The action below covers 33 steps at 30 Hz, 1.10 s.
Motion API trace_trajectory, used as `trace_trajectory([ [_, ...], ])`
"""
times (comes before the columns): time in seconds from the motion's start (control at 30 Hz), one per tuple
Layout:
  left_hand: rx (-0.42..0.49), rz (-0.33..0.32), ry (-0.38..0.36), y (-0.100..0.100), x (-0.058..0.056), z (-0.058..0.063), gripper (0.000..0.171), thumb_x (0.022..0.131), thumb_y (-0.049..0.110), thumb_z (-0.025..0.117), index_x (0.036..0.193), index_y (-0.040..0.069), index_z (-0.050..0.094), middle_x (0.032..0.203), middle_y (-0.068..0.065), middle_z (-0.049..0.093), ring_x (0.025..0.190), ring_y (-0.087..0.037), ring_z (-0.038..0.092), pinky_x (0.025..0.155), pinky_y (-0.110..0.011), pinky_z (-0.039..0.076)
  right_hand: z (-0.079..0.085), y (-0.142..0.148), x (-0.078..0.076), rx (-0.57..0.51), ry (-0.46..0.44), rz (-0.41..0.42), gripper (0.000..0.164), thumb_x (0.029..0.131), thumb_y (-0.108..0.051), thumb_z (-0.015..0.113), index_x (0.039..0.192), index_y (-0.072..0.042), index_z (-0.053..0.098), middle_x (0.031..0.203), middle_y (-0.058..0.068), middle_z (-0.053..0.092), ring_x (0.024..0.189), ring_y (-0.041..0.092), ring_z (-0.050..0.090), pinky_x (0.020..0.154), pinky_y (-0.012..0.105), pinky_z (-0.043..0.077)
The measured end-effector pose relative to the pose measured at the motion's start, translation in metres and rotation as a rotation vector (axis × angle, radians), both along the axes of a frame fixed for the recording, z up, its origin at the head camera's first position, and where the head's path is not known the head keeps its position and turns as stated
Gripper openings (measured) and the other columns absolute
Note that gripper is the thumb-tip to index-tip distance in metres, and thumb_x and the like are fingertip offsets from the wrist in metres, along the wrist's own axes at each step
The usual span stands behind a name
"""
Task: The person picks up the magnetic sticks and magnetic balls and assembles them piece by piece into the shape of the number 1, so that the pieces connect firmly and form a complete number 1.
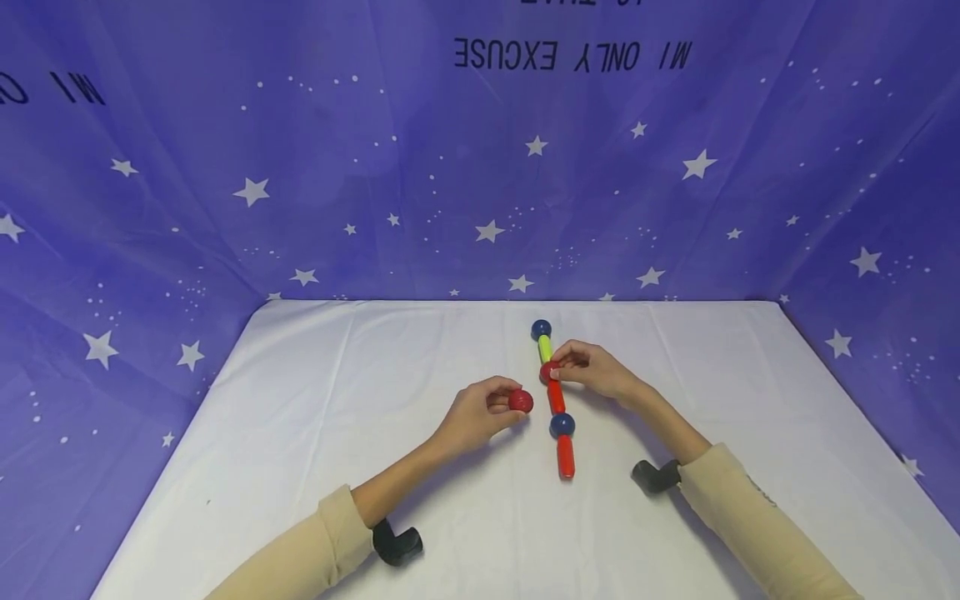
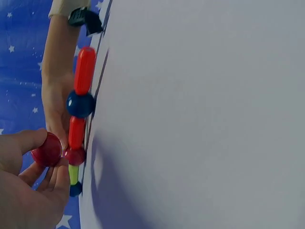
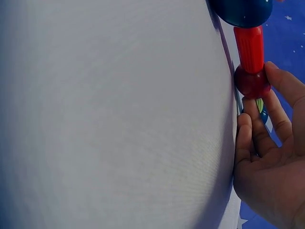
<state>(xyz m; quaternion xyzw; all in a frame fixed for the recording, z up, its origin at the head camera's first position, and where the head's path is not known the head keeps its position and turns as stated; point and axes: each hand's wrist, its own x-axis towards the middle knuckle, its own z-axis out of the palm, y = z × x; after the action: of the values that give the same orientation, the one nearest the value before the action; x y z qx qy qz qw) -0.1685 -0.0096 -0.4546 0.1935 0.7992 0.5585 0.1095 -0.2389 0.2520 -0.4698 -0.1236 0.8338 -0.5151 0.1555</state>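
My left hand (image 1: 476, 414) pinches a loose red ball (image 1: 521, 401) between thumb and fingers, just left of a chain of balls and rods. From far to near, the chain runs as a blue ball (image 1: 541, 330), a yellow-green rod (image 1: 545, 347), a second red ball (image 3: 252, 82), a red rod (image 1: 556, 397), another blue ball (image 1: 562, 425) and a second red rod (image 1: 566, 457). With thumb and fingertips my right hand (image 1: 596, 372) grips the red ball within the chain. In the right wrist view its fingers partly cover the yellow-green rod.
White cloth covers the table (image 1: 300, 433). A purple curtain (image 1: 420, 167) with white stars hangs behind it and along both sides. Black wrist-camera mounts (image 1: 397, 543) stick out from both beige sleeves (image 1: 750, 521) near the table surface.
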Motion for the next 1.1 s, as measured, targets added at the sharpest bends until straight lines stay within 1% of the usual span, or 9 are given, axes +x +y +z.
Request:
trace_trajectory([
  [0.13,-0.002,-0.037,-0.043,0.002,0.013,-0.002,0.035,0.088,0.005,0.076,0.121,0.0,0.065,0.105,-0.006,0.072,0.094,-0.014,0.069,0.08,-0.024,0.056,-0.001,0.001,-0.001,-0.014,-0.009,0.0,0.028,0.091,-0.018,0.074,0.114,-0.004,0.065,0.097,0.011,0.066,0.093,0.027,0.058,0.085,0.038,0.046],
  [0.27,0.018,-0.08,-0.083,0.006,0.024,-0.004,0.035,0.088,0.005,0.076,0.12,-0.001,0.064,0.103,-0.005,0.073,0.094,-0.015,0.07,0.081,-0.024,0.056,-0.001,0.001,-0.001,-0.034,-0.008,0.0,0.028,0.092,-0.015,0.072,0.116,-0.002,0.065,0.098,0.012,0.066,0.094,0.026,0.058,0.087,0.042,0.047],
  [0.43,0.038,-0.103,-0.111,0.011,0.035,-0.007,0.034,0.087,0.004,0.077,0.118,-0.002,0.065,0.101,-0.005,0.073,0.095,-0.016,0.07,0.082,-0.024,0.055,-0.001,0.002,0.0,-0.029,0.003,0.008,0.028,0.092,-0.016,0.073,0.115,-0.002,0.065,0.097,0.011,0.066,0.093,0.025,0.057,0.085,0.039,0.046],
  [0.5,0.038,-0.104,-0.12,0.012,0.038,-0.007,0.034,0.087,0.004,0.077,0.118,-0.001,0.065,0.1,-0.005,0.073,0.094,-0.016,0.07,0.08,-0.023,0.055,0.0,0.001,0.0,-0.021,0.008,0.008,0.028,0.092,-0.017,0.074,0.114,-0.003,0.065,0.097,0.011,0.066,0.092,0.025,0.057,0.083,0.036,0.046],
  [0.67,0.061,-0.11,-0.15,0.013,0.044,-0.008,0.034,0.086,0.004,0.077,0.117,-0.002,0.065,0.098,-0.006,0.074,0.092,-0.014,0.07,0.077,-0.021,0.055,0.001,-0.001,0.002,-0.027,-0.005,0.0,0.028,0.092,-0.016,0.073,0.115,-0.002,0.065,0.096,0.011,0.066,0.091,0.025,0.056,0.082,0.037,0.045],
  [0.87,0.102,-0.133,-0.189,0.014,0.05,-0.009,0.033,0.086,0.002,0.077,0.116,-0.002,0.065,0.099,-0.006,0.074,0.093,-0.016,0.071,0.078,-0.022,0.055,0.0,0.0,0.001,-0.027,-0.006,-0.004,0.029,0.092,-0.016,0.073,0.115,-0.001,0.064,0.097,0.012,0.065,0.091,0.026,0.056,0.082,0.039,0.046],
  [1.1,0.101,-0.15,-0.216,0.016,0.055,-0.012,0.033,0.086,0.003,0.077,0.116,-0.001,0.065,0.098,-0.003,0.074,0.091,-0.011,0.07,0.079,-0.022,0.055,0.0,-0.001,0.002,-0.02,0.012,-0.003,0.03,0.092,-0.019,0.074,0.115,-0.002,0.064,0.097,0.01,0.066,0.092,0.025,0.057,0.081,0.034,0.047],
])
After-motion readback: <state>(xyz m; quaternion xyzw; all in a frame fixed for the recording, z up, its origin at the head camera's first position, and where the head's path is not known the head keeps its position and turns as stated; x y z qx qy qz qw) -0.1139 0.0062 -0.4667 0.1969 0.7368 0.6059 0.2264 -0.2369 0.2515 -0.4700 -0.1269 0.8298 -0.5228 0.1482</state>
